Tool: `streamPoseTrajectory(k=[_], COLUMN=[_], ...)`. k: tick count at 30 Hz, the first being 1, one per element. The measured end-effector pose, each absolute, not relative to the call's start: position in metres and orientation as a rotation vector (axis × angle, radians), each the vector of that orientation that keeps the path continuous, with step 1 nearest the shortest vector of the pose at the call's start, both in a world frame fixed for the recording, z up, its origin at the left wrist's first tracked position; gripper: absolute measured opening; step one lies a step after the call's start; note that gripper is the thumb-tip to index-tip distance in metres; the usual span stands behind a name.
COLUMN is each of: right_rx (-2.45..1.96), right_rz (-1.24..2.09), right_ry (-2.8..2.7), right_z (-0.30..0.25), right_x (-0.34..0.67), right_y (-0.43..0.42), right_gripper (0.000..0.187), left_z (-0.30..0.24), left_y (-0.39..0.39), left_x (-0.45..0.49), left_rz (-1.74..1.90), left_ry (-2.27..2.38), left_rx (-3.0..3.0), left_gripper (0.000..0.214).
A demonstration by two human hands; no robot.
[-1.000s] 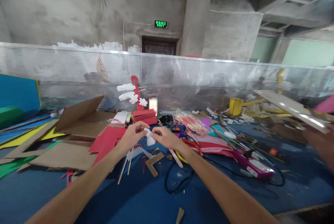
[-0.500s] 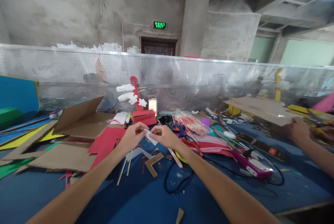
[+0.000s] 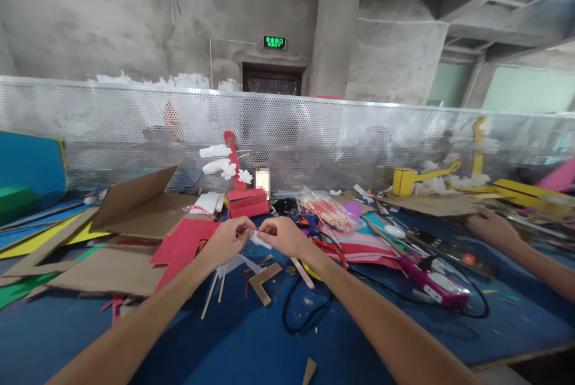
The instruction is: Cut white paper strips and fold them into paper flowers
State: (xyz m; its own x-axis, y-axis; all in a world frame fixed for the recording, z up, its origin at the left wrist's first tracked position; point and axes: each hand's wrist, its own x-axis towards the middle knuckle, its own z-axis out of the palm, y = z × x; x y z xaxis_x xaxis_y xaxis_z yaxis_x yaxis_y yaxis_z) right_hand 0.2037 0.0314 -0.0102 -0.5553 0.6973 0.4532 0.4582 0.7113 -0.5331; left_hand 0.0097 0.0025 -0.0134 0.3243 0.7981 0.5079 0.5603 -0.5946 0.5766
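My left hand [image 3: 226, 239] and my right hand [image 3: 284, 235] meet above the blue table [image 3: 251, 337], each pinching one end of a small white scrap [image 3: 259, 239] between thumb and fingers. The scrap looks like soft paper or foam. Just beyond my hands stands a red cardboard model [image 3: 242, 193] with white tufts stuck on its upright strip. Red card sheets [image 3: 182, 241] lie under my left wrist. Wooden sticks [image 3: 211, 295] and an L-shaped cardboard piece [image 3: 265, 280] lie below my hands.
Brown cardboard sheets [image 3: 135, 205] pile up at the left. A bag of sticks [image 3: 327, 210], a magenta glue gun [image 3: 433, 283] with a black cable [image 3: 305, 313] lie at the right. Another person's hand [image 3: 489, 226] rests on cardboard [image 3: 431, 202] far right. A perforated metal screen [image 3: 314, 133] backs the table.
My hands have drawn the white scrap slightly lower and closer together. The other person has lowered a large cardboard sheet flat onto the table at the right.
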Motion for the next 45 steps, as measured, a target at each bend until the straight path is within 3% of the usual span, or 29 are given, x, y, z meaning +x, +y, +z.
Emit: streamPoseTrajectory(k=[15, 19, 27, 45], right_rx=[-0.885, -0.750, -0.671, -0.740], right_rz=[0.333, 0.188, 0.020, 0.457], right_ry=[-2.348, -2.453, -2.458, -2.155], right_z=[-0.005, -0.001, -0.002, -0.004], right_x=[0.206, 0.205, 0.204, 0.202], right_y=[0.025, 0.020, 0.025, 0.030], right_gripper=[0.019, 0.034, 0.007, 0.017], left_z=[-0.017, -0.020, -0.027, -0.021], left_y=[0.003, 0.010, 0.017, 0.016], left_x=[0.007, 0.007, 0.005, 0.008], left_rz=[1.010, 1.015, 0.983, 1.053], left_ry=[1.260, 1.114, 1.030, 1.025], left_rx=[2.286, 2.106, 1.845, 1.836], left_gripper=[0.020, 0.023, 0.031, 0.031])
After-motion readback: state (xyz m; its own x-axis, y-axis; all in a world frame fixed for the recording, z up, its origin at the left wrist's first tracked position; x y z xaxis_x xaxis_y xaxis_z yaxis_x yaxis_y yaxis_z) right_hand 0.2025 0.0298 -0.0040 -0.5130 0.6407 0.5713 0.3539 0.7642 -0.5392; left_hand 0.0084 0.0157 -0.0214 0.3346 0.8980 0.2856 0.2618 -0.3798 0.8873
